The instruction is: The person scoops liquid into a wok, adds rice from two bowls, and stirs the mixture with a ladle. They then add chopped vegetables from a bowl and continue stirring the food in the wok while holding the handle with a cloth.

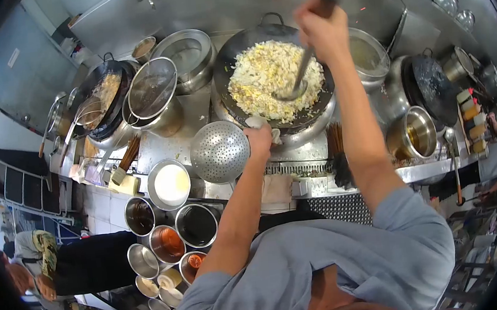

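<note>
A large black wok (224,61) on the stove holds a heap of fried rice (264,73) with yellow egg bits. My right hand (325,31) is closed around the dark handle of a ladle (305,63), raised over the wok's right side. The ladle's bowl rests down in the rice. At the near rim, my left hand (261,139) is wrapped round a folded whitish cloth (255,122) and grips the wok's edge through it. Beside that hand lies a round perforated strainer (219,152).
Metal pots of sauces (167,243) and a bowl of white liquid (171,184) stand at the near left. Another wok (93,104) with food is farther left; a third (433,86) stands right. A bamboo brush (126,161) lies on the counter. Other people are at both sides.
</note>
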`<action>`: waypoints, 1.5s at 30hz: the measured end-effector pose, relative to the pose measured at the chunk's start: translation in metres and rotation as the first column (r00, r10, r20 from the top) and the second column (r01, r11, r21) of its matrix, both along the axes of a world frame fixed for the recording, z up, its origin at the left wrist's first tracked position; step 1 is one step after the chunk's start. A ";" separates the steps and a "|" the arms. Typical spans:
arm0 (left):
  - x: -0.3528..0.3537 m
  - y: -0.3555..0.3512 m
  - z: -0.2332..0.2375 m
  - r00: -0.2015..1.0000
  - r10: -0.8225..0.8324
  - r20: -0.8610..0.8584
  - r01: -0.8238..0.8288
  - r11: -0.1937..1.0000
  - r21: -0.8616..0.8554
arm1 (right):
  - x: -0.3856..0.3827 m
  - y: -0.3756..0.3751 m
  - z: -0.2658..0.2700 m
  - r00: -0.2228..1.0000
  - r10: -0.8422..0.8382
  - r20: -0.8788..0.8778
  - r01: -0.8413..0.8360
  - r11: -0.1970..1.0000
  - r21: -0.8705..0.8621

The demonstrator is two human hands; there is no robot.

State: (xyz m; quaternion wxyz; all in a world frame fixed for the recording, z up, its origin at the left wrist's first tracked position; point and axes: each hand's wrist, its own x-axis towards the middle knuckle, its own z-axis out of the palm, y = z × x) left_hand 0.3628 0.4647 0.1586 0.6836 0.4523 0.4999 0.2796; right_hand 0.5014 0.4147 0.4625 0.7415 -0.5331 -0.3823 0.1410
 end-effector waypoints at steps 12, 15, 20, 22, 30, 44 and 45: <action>-0.001 -0.003 0.000 0.993 0.019 0.117 -0.013 0.999 -0.053 | 0.044 0.061 -0.061 0.922 -0.321 0.214 0.275 0.936 0.221; -0.012 -0.004 0.031 0.984 -0.151 0.097 0.169 0.962 -0.214 | 0.066 0.051 -0.048 0.989 -0.149 0.022 0.148 0.988 0.044; -0.008 0.003 0.026 0.989 -0.104 0.105 0.128 0.957 -0.259 | 0.069 -0.010 -0.026 0.964 -0.261 -0.041 0.263 0.927 0.269; -0.011 -0.002 0.027 0.986 -0.100 0.132 0.133 0.953 -0.273 | 0.087 -0.021 -0.081 0.966 -0.224 -0.128 0.251 0.929 0.272; -0.011 0.003 0.017 0.986 -0.145 0.087 0.162 0.953 -0.254 | 0.098 -0.063 -0.098 0.855 -0.436 -0.280 0.513 0.790 0.335; -0.008 0.005 0.009 0.937 -0.195 0.290 0.261 0.942 -0.210 | 0.048 -0.040 -0.058 0.915 -0.310 -0.257 0.370 0.899 0.233; -0.013 -0.006 -0.002 0.948 -0.072 0.311 0.161 0.949 -0.271 | 0.029 -0.036 -0.061 0.898 -0.357 -0.258 0.415 0.883 0.218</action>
